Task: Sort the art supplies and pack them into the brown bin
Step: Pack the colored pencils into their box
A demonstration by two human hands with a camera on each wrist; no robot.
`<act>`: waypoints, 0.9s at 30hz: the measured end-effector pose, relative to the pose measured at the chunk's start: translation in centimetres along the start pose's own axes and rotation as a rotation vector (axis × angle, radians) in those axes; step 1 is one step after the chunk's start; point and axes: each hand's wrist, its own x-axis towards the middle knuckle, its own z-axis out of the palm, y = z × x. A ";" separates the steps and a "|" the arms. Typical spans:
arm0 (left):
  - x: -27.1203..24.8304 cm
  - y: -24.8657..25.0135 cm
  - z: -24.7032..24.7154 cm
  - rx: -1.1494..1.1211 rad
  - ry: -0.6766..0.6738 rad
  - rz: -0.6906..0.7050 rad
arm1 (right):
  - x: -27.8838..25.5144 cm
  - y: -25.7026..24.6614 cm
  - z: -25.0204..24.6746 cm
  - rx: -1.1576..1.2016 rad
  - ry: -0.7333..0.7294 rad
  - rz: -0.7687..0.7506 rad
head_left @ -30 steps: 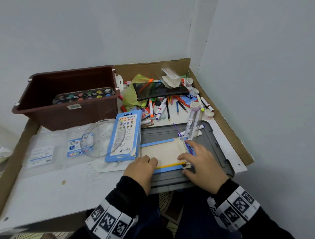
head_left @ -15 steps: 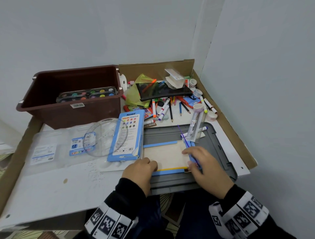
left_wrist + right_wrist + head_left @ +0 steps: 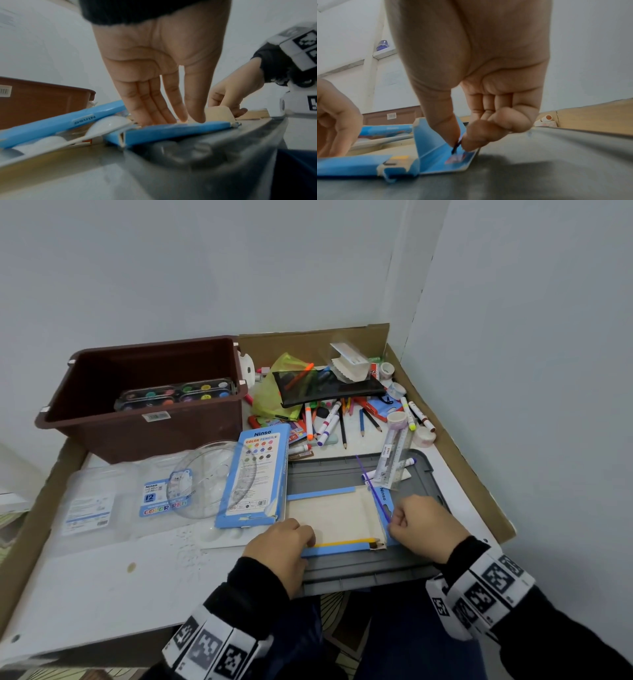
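Observation:
The brown bin (image 3: pixel 137 433) stands at the back left with a paint palette (image 3: pixel 174 395) inside. On a grey lid (image 3: pixel 342 470) in front of me lies an open blue pencil-box tray (image 3: pixel 329 515) with a yellow pencil (image 3: pixel 346 542) along its near edge. My left hand (image 3: pixel 301 537) presses straight fingers (image 3: pixel 154 108) onto the tray's left end. At the tray's right flap, my right hand (image 3: pixel 394 522) pinches the lower end of a purple pencil (image 3: pixel 375 491) between thumb and forefinger. The wrist view shows the same right-hand pinch (image 3: pixel 460 143).
The blue Ninso pencil sleeve (image 3: pixel 257 477) and a clear round palette (image 3: pixel 202 477) lie left of the lid. Behind it are loose markers and pencils (image 3: pixel 329 422), a black mesh pouch (image 3: pixel 329 386), a clear ruler (image 3: pixel 394 457) and tape rolls (image 3: pixel 397 419). Cardboard walls edge the table on the right.
My right hand went from lying flat over the purple pencil to curling and pinching it, drawing back slightly toward me. The left hand stays on the tray.

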 end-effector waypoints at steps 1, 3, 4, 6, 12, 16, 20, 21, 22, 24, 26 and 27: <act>0.0 0.0 -0.2 -0.034 0.004 0.018 | 0.0 0.0 -0.2 0.004 -0.007 -0.006; -0.1 0.0 -0.7 -0.113 0.043 0.054 | 0.2 0.0 -0.9 0.011 -0.003 -0.030; -0.1 0.0 -1.2 -0.153 0.073 0.073 | 0.3 -0.1 -1.4 0.014 0.015 -0.049; 0.2 0.0 -2.2 -0.225 0.144 0.116 | 0.6 -0.3 -2.6 0.010 0.072 -0.093; 3.7 0.1 -6.8 -0.267 0.316 0.179 | 3.4 -2.7 -5.7 -0.230 0.165 -0.241; 8.2 -0.1 -9.7 -0.188 0.334 0.158 | 6.5 -4.4 -6.0 -0.326 0.037 -0.299; 13.5 0.2 -11.0 -0.077 0.229 0.105 | 9.3 -5.2 -5.1 -0.324 0.043 -0.365; 14.8 0.4 -11.0 -0.045 0.189 0.099 | 9.9 -5.3 -4.9 -0.294 0.027 -0.369; 16.1 0.7 -11.0 -0.021 0.145 0.097 | 10.4 -5.4 -4.8 -0.256 -0.003 -0.371; 18.5 1.1 -10.7 0.023 0.050 0.102 | 11.2 -5.2 -4.6 -0.171 -0.077 -0.390; 20.5 1.5 -10.5 0.076 -0.052 0.114 | 11.6 -4.8 -4.6 -0.084 -0.121 -0.413; 21.5 1.6 -10.5 0.110 -0.104 0.120 | 11.6 -4.5 -4.7 -0.036 -0.123 -0.412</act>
